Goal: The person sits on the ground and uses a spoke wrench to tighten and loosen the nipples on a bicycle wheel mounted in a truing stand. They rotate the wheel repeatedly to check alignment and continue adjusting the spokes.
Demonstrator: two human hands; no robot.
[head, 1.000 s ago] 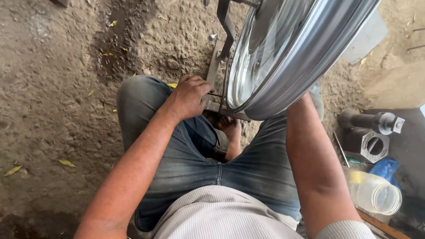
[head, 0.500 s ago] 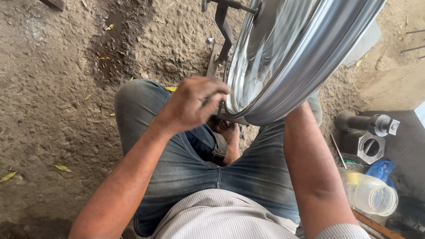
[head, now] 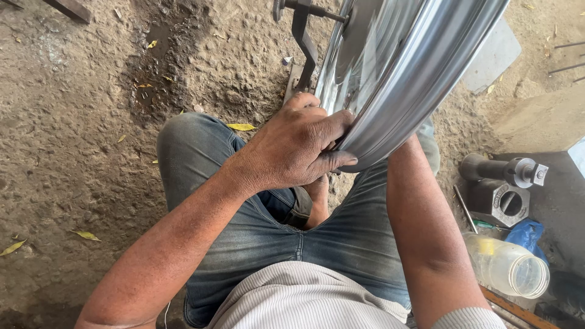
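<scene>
A shiny chrome wheel rim (head: 420,67) stands upright on a dark metal stand (head: 303,36) in front of my knees. My left hand (head: 298,149) grips the rim's lower edge, fingers curled around it. My right forearm (head: 420,225) reaches up behind the rim, and that hand is hidden by the metal. I sit low in blue jeans (head: 268,237) on dirt ground.
To the right lie a dark metal tool with a round socket (head: 503,189), a clear plastic jar (head: 509,268), a blue bag (head: 527,234) and a thin rod (head: 465,209). A grey slab (head: 496,55) lies beyond the rim. Dry leaves dot the dirt (head: 73,140).
My left hand rose from the stand's base near my knee and closed on the rim's lower edge. The view shifted slightly, bringing the rim closer.
</scene>
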